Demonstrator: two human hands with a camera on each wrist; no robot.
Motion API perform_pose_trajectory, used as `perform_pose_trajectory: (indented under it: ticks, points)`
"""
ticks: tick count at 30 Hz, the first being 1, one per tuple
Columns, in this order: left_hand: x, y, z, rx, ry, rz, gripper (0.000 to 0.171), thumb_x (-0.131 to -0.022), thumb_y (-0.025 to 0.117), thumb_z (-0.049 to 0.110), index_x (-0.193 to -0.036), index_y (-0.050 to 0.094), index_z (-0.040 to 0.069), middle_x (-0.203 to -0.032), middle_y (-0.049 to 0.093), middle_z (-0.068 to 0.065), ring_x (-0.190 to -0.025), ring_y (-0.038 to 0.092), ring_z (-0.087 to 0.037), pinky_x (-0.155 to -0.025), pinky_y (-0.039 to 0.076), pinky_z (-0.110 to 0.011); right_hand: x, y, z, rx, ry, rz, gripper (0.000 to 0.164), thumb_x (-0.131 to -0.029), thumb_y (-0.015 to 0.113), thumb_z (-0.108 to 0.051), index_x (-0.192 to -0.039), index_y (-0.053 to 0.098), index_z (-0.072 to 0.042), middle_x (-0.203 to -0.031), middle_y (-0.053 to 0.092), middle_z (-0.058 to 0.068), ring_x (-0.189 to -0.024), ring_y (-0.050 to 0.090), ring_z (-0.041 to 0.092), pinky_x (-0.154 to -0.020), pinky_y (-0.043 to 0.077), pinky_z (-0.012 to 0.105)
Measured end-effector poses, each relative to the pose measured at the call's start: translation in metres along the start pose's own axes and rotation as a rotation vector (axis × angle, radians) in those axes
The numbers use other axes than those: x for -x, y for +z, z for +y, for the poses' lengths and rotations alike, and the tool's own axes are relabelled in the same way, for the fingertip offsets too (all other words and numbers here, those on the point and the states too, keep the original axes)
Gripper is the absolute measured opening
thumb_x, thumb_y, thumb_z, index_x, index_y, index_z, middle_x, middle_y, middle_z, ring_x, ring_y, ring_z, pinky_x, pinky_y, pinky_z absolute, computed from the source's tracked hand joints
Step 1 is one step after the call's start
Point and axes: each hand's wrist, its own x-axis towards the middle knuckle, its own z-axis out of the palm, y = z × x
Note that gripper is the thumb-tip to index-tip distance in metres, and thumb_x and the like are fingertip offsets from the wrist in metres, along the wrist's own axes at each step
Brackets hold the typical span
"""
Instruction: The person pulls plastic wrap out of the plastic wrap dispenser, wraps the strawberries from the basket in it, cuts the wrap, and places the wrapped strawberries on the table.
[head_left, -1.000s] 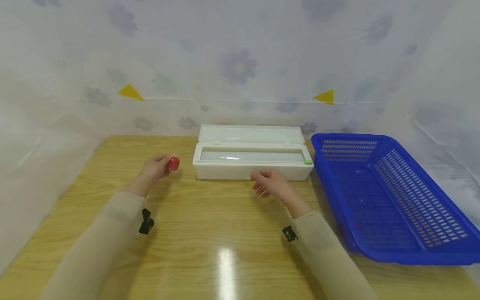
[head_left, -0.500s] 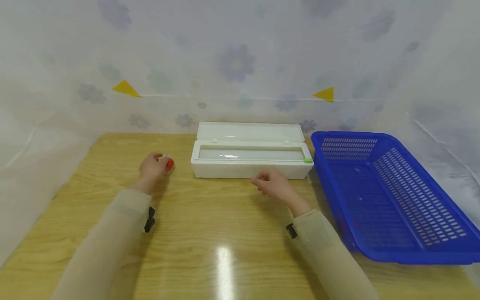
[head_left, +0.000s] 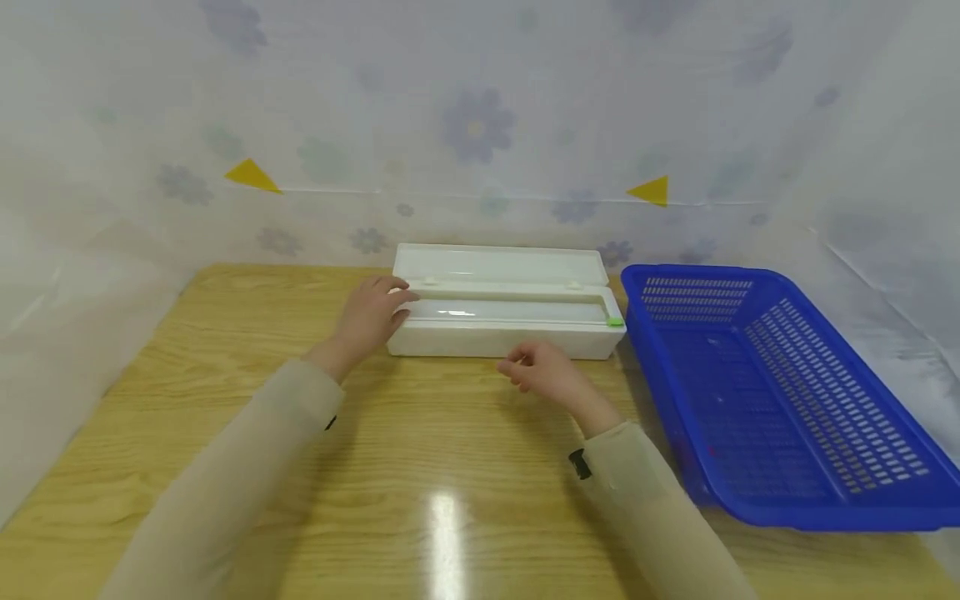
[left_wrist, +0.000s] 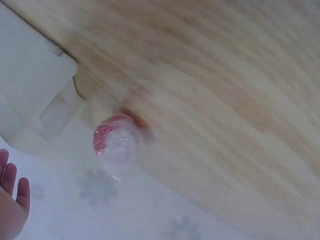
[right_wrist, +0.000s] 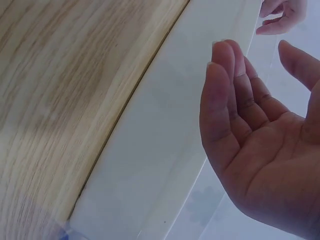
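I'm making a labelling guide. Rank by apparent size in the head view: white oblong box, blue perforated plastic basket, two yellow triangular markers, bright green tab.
1. Blue perforated plastic basket
2. White oblong box
3. Left yellow triangular marker and right yellow triangular marker: too alike to rank
4. Bright green tab

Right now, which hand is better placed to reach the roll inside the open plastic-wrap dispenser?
Probably your left hand: its fingers are at the left end of the plastic-wrap dispenser, nearer the roll. Your right hand is in front of the dispenser, short of its opening.
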Motion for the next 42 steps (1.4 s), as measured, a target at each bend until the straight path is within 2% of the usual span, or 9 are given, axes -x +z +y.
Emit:
perform_pose_trajectory:
  ticks: [7, 11, 14, 17, 20, 26, 31, 38, 42]
  points:
    - [-0.005, 0.002, 0.006, 0.0, 0.01, -0.006, 0.011, -0.088, 0.064, 0.009, -0.096, 0.07, 0.008, -0.102, 0.065, -0.01, -0.1, 0.057, -0.028, -0.092, 0.046, -0.043, -0.001, -0.003, 0.003, 0.019, 0.023, 0.04, 0.03, -0.093, 0.057, -0.029, -0.107, 0.063, -0.003, -0.096, 0.068, 0.016, -0.079, 0.064, 0.022, -0.066, 0.051, 0.03]
    - [-0.008, 0.004, 0.006, 0.016, -0.021, 0.028, 0.009, -0.088, 0.062, 0.008, -0.094, 0.069, 0.005, -0.096, 0.067, -0.011, -0.095, 0.06, -0.028, -0.088, 0.048, -0.042, -0.002, -0.01, 0.003, 0.097, 0.037, 0.127, 0.029, -0.092, 0.057, -0.031, -0.105, 0.065, -0.005, -0.101, 0.067, 0.015, -0.085, 0.063, 0.025, -0.07, 0.051, 0.034]
    - [-0.009, 0.006, 0.006, 0.041, -0.039, 0.064, 0.009, -0.089, 0.062, 0.008, -0.094, 0.068, 0.003, -0.093, 0.069, -0.012, -0.091, 0.061, -0.029, -0.085, 0.049, -0.041, -0.003, -0.019, -0.001, 0.197, 0.059, 0.216, 0.029, -0.092, 0.057, -0.03, -0.106, 0.064, -0.006, -0.104, 0.066, 0.014, -0.087, 0.063, 0.025, -0.072, 0.051, 0.036]
    - [-0.01, 0.007, 0.006, 0.048, -0.061, 0.089, 0.01, -0.089, 0.061, 0.01, -0.094, 0.067, 0.003, -0.092, 0.069, -0.013, -0.089, 0.062, -0.03, -0.083, 0.05, -0.043, -0.008, -0.03, -0.005, 0.317, 0.088, 0.31, 0.026, -0.093, 0.056, -0.024, -0.111, 0.063, -0.006, -0.104, 0.067, 0.014, -0.083, 0.064, 0.026, -0.065, 0.052, 0.036]
    - [-0.011, 0.009, 0.006, 0.042, -0.092, 0.106, 0.011, -0.09, 0.06, 0.01, -0.094, 0.067, 0.003, -0.091, 0.069, -0.014, -0.088, 0.062, -0.031, -0.081, 0.05, -0.044, -0.016, -0.042, -0.005, 0.438, 0.136, 0.368, 0.028, -0.093, 0.051, -0.012, -0.118, 0.06, -0.007, -0.112, 0.064, 0.014, -0.093, 0.061, 0.031, -0.062, 0.052, 0.039]
    - [-0.015, 0.01, 0.007, 0.074, -0.181, 0.092, 0.015, -0.093, 0.057, 0.014, -0.096, 0.068, 0.004, -0.095, 0.07, -0.014, -0.087, 0.065, -0.031, -0.079, 0.052, -0.044, -0.032, -0.064, 0.008, 0.62, 0.243, 0.284, 0.038, -0.095, 0.039, -0.001, -0.128, 0.057, -0.009, -0.128, 0.056, 0.019, -0.11, 0.055, 0.039, -0.081, 0.052, 0.052]
    - [-0.017, 0.008, 0.007, 0.101, -0.232, 0.069, 0.016, -0.094, 0.056, 0.016, -0.098, 0.068, 0.005, -0.097, 0.07, -0.012, -0.089, 0.065, -0.03, -0.081, 0.052, -0.043, -0.041, -0.071, 0.024, 0.613, 0.285, 0.251, 0.035, -0.096, 0.039, -0.007, -0.124, 0.06, -0.01, -0.127, 0.057, 0.018, -0.115, 0.05, 0.04, -0.093, 0.043, 0.055]
    - [-0.018, 0.009, 0.006, 0.093, -0.244, 0.076, 0.017, -0.093, 0.057, 0.018, -0.098, 0.069, 0.007, -0.098, 0.071, -0.011, -0.09, 0.066, -0.029, -0.081, 0.052, -0.043, -0.041, -0.075, 0.038, 0.53, 0.205, 0.377, 0.025, -0.093, 0.044, -0.01, -0.101, 0.068, -0.005, -0.102, 0.067, 0.017, -0.089, 0.062, 0.034, -0.076, 0.051, 0.05]
    - [-0.018, 0.009, 0.004, 0.102, -0.255, 0.075, 0.017, -0.094, 0.057, 0.018, -0.099, 0.069, 0.008, -0.099, 0.071, -0.011, -0.091, 0.065, -0.029, -0.081, 0.052, -0.043, -0.041, -0.079, 0.034, 0.511, 0.192, 0.355, 0.025, -0.094, 0.047, -0.008, -0.107, 0.067, -0.003, -0.111, 0.065, 0.02, -0.097, 0.062, 0.036, -0.079, 0.051, 0.051]
